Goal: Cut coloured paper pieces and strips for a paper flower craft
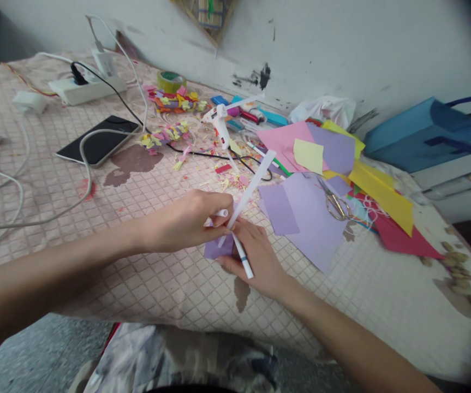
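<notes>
My left hand (202, 218) is closed, with a short white tube-like piece (220, 213), possibly a pen cap, poking out of its fingers. My right hand (260, 254) has a slim white pen (243, 256) with a blue band between thumb and fingers, pointing back toward me. Between the two hands, a long translucent whitish strip (251, 188), perhaps a ruler, slants up to the right. Its lower end lies over a small purple paper piece (214, 249) under my hands. The fingertips of both hands nearly meet there, and what they pinch is partly hidden.
A white glue gun (220, 124) stands beyond my hands, among paper scraps. Coloured paper sheets (312, 218) and scissors (335, 204) lie to the right. On the left are a black tablet or phone (96, 141), a power strip (88, 90) and cables. Green tape (171, 81) sits behind.
</notes>
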`<control>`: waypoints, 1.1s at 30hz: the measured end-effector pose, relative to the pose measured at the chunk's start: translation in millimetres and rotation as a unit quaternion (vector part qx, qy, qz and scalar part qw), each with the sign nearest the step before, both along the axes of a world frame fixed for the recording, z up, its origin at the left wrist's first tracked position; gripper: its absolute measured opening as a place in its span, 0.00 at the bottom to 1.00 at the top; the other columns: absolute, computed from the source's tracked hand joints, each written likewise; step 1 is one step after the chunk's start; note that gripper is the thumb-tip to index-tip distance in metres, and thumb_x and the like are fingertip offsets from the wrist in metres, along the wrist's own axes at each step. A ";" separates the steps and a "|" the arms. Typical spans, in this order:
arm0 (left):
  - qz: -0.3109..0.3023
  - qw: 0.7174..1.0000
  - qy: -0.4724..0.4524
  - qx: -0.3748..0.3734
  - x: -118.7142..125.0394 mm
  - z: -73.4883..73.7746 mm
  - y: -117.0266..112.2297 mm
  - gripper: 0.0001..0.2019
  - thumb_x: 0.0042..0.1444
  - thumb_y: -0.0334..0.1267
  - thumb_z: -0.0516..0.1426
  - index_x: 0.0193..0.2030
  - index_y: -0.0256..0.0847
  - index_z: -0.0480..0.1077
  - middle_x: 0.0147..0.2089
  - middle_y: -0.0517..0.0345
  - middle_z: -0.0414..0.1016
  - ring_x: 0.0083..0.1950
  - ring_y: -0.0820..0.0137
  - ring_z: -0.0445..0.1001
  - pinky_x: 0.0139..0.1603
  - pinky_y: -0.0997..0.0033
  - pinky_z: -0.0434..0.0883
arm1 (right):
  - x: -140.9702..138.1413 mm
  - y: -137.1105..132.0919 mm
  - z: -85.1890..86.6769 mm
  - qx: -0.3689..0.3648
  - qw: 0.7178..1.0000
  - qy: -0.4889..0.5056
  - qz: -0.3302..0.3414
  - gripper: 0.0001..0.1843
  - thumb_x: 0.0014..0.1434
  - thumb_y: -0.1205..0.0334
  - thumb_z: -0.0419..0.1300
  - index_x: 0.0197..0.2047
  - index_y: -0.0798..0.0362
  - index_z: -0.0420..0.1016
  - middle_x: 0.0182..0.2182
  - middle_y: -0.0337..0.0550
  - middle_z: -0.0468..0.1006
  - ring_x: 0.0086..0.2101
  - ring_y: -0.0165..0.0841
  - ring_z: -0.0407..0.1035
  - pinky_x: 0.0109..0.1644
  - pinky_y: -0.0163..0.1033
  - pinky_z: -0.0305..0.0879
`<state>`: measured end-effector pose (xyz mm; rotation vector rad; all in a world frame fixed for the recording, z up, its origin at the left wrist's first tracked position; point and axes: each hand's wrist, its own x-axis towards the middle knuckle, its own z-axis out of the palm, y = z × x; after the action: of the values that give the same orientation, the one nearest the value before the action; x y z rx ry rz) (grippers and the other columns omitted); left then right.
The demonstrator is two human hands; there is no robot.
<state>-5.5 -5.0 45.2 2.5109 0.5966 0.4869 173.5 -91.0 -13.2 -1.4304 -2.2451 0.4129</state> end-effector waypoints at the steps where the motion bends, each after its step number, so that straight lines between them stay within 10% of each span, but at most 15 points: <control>1: -0.001 1.000 0.002 0.000 0.0 0.0 0.0 0.03 0.53 0.32 0.52 0.29 0.37 0.62 0.25 0.63 0.65 0.25 0.78 0.62 0.27 0.78 0.57 | 0.3 -0.6 0.7 -0.002 1.000 0.017 -0.002 0.28 0.55 0.49 0.56 0.56 0.51 0.58 0.53 0.50 0.67 0.55 0.45 0.57 0.53 0.53 0.56; 9: -0.017 1.000 -0.008 -0.006 0.5 3.0 -1.3 0.04 0.52 0.31 0.53 0.28 0.37 0.61 0.24 0.64 0.64 0.24 0.79 0.61 0.27 0.79 0.57 | 8.2 -8.4 11.5 -0.022 0.951 0.276 -0.136 0.14 0.61 0.58 0.49 0.48 0.49 0.69 0.36 0.44 0.75 0.36 0.33 0.70 0.37 0.40 0.67; 16: -0.008 1.000 -0.009 -0.015 0.0 4.2 -1.8 0.06 0.49 0.28 0.53 0.26 0.38 0.58 0.22 0.66 0.61 0.23 0.79 0.59 0.26 0.78 0.56 | 1.4 -10.1 7.6 -0.143 0.902 0.384 -0.139 0.06 0.56 0.59 0.55 0.32 0.53 0.66 0.19 0.34 0.67 0.18 0.24 0.60 0.18 0.29 0.56; 33: -0.017 1.000 -0.008 -0.015 0.0 4.6 -0.9 0.08 0.49 0.28 0.54 0.25 0.39 0.57 0.22 0.66 0.60 0.23 0.79 0.59 0.26 0.78 0.55 | -2.1 -12.3 0.4 -0.109 0.941 0.297 -0.115 0.03 0.57 0.62 0.54 0.33 0.52 0.66 0.21 0.34 0.65 0.18 0.24 0.58 0.19 0.30 0.54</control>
<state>-5.5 -5.9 49.8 2.4825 0.5510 0.4815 171.3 -103.3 -12.8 -1.4113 -1.5676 0.8994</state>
